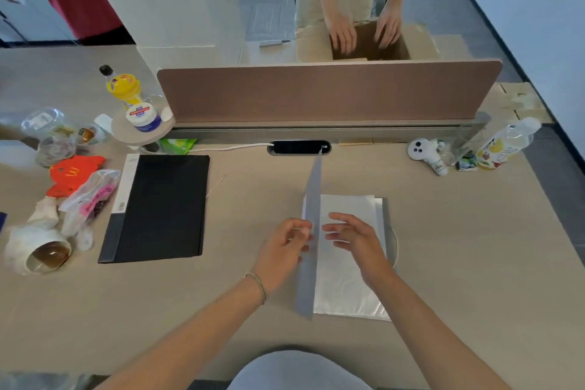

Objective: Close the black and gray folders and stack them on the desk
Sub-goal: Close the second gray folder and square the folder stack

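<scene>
Both forearms reach in from the bottom edge, thin bracelet [259, 286] on the left wrist. Left hand [282, 255] has fingertips on the raised cover of the gray folder [311, 231], pinching its edge; exact finger contact is partly hidden behind the cover. Right hand [354, 239] sits just beside the cover on the other side, fingers spread and loose, gripping nothing; can't tell if it touches the cover.

Gray folder is at desk centre, half open: cover stands nearly upright, seen edge-on as a thin matte gray blade tapering toward the cable slot [299, 147]. Under it lie the clear plastic sleeves [346, 288], glossy, wrinkled, rectangular, flat on the back cover.

Black folder [161, 207] is well left of both hands, shut, flat on the desk [459, 247], matte black with a gray spine and a white barcode strip on its left edge.

Desk is smooth beige laminate. Clutter at left: tipped paper cup [47, 255], plastic bags [90, 199], yellow bottle [125, 90]. Clear drink bottle [503, 144] at right. Brown fabric divider [329, 92] runs along the back.
</scene>
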{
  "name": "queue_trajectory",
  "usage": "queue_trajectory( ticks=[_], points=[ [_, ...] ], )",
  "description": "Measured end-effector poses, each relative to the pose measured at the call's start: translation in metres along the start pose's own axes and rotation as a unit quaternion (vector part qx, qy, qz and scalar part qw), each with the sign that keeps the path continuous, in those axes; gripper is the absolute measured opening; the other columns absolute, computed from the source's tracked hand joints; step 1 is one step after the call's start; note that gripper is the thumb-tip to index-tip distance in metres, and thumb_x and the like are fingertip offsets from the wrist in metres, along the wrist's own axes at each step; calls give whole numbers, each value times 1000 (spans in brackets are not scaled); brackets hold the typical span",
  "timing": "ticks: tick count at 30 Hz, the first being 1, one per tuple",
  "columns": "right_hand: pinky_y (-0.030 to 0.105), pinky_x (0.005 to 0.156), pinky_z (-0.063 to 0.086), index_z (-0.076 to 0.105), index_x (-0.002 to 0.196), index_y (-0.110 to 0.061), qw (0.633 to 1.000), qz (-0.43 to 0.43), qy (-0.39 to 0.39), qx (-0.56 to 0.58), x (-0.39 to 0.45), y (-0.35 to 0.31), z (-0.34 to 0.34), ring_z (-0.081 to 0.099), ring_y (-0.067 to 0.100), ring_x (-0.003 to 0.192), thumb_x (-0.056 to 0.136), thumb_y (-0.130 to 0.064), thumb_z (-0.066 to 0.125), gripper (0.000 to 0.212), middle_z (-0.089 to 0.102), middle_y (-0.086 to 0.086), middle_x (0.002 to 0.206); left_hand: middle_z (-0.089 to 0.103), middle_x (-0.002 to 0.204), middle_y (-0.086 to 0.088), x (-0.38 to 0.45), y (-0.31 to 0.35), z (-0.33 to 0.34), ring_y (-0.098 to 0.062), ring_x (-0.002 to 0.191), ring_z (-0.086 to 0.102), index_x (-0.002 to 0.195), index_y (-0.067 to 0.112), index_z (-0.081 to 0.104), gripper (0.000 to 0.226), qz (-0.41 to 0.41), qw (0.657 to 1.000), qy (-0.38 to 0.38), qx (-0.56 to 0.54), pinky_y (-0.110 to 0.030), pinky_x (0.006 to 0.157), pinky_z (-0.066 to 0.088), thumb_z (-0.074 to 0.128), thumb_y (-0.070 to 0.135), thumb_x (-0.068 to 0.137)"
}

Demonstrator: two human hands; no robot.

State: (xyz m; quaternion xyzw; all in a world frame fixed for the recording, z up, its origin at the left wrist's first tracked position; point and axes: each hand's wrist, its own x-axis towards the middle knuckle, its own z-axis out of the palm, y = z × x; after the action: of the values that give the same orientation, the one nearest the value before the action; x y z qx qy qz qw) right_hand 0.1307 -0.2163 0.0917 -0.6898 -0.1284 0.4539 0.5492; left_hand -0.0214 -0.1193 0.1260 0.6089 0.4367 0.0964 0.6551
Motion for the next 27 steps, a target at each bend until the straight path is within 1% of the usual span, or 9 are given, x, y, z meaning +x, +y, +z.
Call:
queue_trajectory(
  ticks=[4, 7, 12, 14, 16, 19, 22, 24, 27],
  points=[
    [37, 87, 57, 74, 111, -19, 1000, -8, 24, 13, -8, -8, -29, 74, 26, 95, 92, -7, 48, 34, 78, 8, 102, 71, 108, -8, 8, -11, 40, -17, 89, 68, 100, 26, 66, 17, 6, 999, -34, 42, -33, 79, 53, 51, 19, 100],
    [32, 76, 57, 76, 106, -18, 999, -3, 43, 32, -12, -9, -52, 74, 23, 86, 91, -10, 54, 28, 78, 9, 100, 71, 109, -3, 16, -26, 60, -24, 98, 69, 98, 33, 69, 20, -9, 996, -44, 77, -38, 86, 55, 53, 22, 94],
    [28, 58, 53, 72, 106, -11, 989, 38, 128, 65, -11, 10, -85, 70, 28, 70, 83, 1, 58, 30, 76, 15, 89, 66, 115, 5, 28, -53, 74, -16, 100, 66, 111, 28, 68, 24, -21, 983, -49, 176, -20, 78, 47, 51, 19, 96],
    [31, 60, 49, 70, 108, -9, 982, 53, 167, 69, -10, 21, -96, 64, 28, 68, 82, 5, 56, 32, 72, 14, 83, 59, 121, 2, 35, -65, 71, -15, 101, 62, 118, 26, 65, 28, -31, 974, -43, 220, -18, 78, 42, 51, 18, 96],
    [33, 62, 46, 70, 108, -8, 976, 72, 197, 55, -7, 35, -105, 60, 26, 68, 82, 7, 52, 34, 69, 11, 79, 50, 121, 0, 39, -75, 64, -13, 86, 59, 121, 26, 62, 29, -50, 964, -30, 260, -17, 71, 40, 50, 19, 95],
    [31, 66, 46, 78, 91, -13, 977, 85, 195, 9, -5, 57, -113, 59, 21, 67, 80, 11, 48, 40, 71, -6, 65, 45, 124, -1, 44, -92, 54, -15, 81, 59, 119, 26, 62, 31, -85, 954, 5, 287, -24, 74, 47, 51, 17, 92],
    [13, 60, 45, 74, 72, -26, 978, 79, 191, -19, -8, 63, -111, 57, 12, 67, 79, 17, 48, 51, 66, -16, 61, 49, 126, -7, 49, -102, 50, -18, 82, 60, 124, 26, 59, 38, -129, 952, 14, 278, -29, 82, 50, 50, 15, 89],
    [4, 56, 44, 65, 82, -31, 980, 79, 180, -20, -11, 66, -110, 59, 6, 70, 80, 19, 50, 52, 65, -13, 72, 53, 129, -9, 51, -103, 52, -19, 91, 59, 133, 25, 55, 44, -148, 956, 11, 252, -27, 84, 45, 51, 15, 90],
    [31, 77, 60, 74, 98, -33, 988, 84, 118, -59, -3, 90, -113, 74, 20, 91, 68, 3, 58, 50, 78, -5, 93, 56, 130, -7, 54, -103, 55, -21, 105, 58, 140, 24, 48, 52, -171, 964, 21, 201, -28, 87, 42, 54, 17, 89]
  ],
)
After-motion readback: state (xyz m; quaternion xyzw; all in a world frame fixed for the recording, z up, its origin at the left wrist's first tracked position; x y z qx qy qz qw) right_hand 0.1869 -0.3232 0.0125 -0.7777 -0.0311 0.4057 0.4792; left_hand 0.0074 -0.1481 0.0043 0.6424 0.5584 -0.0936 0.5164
